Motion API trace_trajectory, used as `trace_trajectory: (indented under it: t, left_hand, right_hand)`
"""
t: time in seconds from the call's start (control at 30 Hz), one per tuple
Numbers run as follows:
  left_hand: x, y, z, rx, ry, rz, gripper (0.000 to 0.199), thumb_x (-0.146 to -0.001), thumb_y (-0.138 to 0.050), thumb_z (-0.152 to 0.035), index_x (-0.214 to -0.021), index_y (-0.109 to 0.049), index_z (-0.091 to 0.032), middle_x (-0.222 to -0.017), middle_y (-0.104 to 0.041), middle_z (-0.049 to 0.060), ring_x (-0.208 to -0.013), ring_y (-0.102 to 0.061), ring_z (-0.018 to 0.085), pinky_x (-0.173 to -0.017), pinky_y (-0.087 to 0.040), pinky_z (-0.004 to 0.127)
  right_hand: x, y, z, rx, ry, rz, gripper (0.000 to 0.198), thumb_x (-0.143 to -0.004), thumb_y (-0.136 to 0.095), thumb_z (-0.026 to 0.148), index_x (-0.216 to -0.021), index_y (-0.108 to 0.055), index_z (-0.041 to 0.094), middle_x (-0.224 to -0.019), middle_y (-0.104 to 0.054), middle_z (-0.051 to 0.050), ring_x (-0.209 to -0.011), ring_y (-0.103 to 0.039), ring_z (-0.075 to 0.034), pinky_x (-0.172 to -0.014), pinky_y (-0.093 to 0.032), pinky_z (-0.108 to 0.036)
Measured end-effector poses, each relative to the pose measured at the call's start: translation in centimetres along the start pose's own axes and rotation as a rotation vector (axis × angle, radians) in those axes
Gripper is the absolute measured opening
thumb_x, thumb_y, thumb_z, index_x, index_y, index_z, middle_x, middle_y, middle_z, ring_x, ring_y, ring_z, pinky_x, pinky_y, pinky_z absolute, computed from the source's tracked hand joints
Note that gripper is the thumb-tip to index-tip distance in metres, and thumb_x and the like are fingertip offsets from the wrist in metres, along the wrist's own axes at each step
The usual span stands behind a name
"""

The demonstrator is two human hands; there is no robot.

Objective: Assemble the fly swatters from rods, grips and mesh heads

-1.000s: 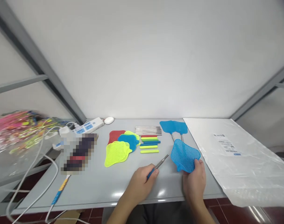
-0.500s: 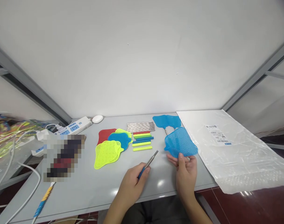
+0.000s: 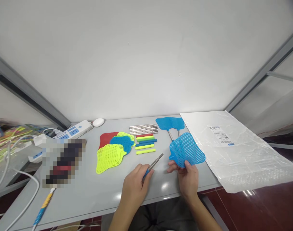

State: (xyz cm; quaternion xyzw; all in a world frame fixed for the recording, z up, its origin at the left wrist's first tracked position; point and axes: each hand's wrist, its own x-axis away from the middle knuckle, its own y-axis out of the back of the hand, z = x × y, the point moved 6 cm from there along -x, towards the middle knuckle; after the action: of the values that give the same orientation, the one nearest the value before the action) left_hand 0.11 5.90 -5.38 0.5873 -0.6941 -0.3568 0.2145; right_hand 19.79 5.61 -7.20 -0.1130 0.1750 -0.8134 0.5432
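Head camera view: we see both forearms reaching in from the bottom edge, leaning toward each other over the grey table [image 3: 88, 195]. Our left hand [image 3: 136, 183] is back-up, fingers curled and thumb laid forward, closed firmly around the handle of a blue-handled metal rod [image 3: 156, 161]; the rod slants up and to the right, its bare tip free. Our right hand [image 3: 189, 180] is turned partly palm-up, wrist angled inward, and pinches the lower edge of a blue mesh head [image 3: 190, 150], thumb on top and other fingers below or spread to the left. The mesh head sits tilted in front of us, its short neck pointing left toward the rod tip; the two are near but apart. Behind it, partly covered, lie two blue swatters [image 3: 165, 123] on metal stems. Left of those we have a row of metal rods [image 3: 143, 129], then coloured grips [image 3: 145, 151] in front of them, and an overlapping pile of red, blue and yellow-green mesh heads [image 3: 109, 158] farther left. A white package [image 3: 235, 163] covers the table's right side and overhangs its front edge.
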Motion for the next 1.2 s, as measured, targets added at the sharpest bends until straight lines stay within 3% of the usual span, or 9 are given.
trace_trajectory:
  t: [0.23, 0.93, 1.07, 1.2]
  left_hand:
    - [0.1, -1.0, -0.1, -0.154, -0.070, 0.048, 0.031, -0.098, -0.039, -0.043, -0.105, -0.062, -0.024, -0.084, -0.061, 0.003, -0.079, -0.060, 0.019, -0.066, -0.040, 0.027]
    - [0.4, -1.0, -0.3, -0.209, -0.183, 0.041, 0.030, -0.099, -0.041, -0.040, -0.113, -0.061, -0.024, -0.085, -0.063, 0.002, -0.080, -0.061, 0.017, -0.067, -0.045, 0.026]
    - [0.5, -1.0, -0.5, -0.215, -0.184, 0.041, 0.030, -0.099, -0.040, -0.040, -0.113, -0.062, -0.024, -0.086, -0.064, 0.002, -0.081, -0.062, 0.017, -0.068, -0.046, 0.026]
    - [0.4, -1.1, -0.6, -0.243, -0.204, 0.045, 0.031, -0.099, -0.041, -0.040, -0.117, -0.061, -0.025, -0.087, -0.065, 0.002, -0.082, -0.063, 0.018, -0.068, -0.046, 0.027]
  right_hand:
    - [-0.2, -0.1, 0.0, 0.019, 0.001, -0.004, 0.034, -0.089, -0.050, 0.039, -0.063, -0.054, 0.019, -0.067, -0.067, -0.004, -0.054, -0.059, -0.016, -0.058, -0.047, -0.032]
    - [-0.3, 1.2, -0.8, 0.091, 0.010, -0.010, 0.036, -0.086, -0.048, 0.038, -0.054, -0.042, 0.023, -0.047, -0.044, 0.003, -0.046, -0.042, -0.013, -0.048, -0.034, -0.027]
    - [-0.7, 1.7, -0.8, 0.126, 0.008, 0.033, 0.032, -0.082, -0.052, 0.040, -0.057, -0.041, 0.024, -0.047, -0.040, 0.005, -0.043, -0.038, -0.011, -0.044, -0.030, -0.026]
    - [-1.8, 2.5, -0.1, 0.202, -0.010, 0.137, 0.032, -0.079, -0.058, 0.044, -0.058, -0.046, 0.023, -0.048, -0.046, 0.004, -0.045, -0.043, -0.013, -0.045, -0.033, -0.027]
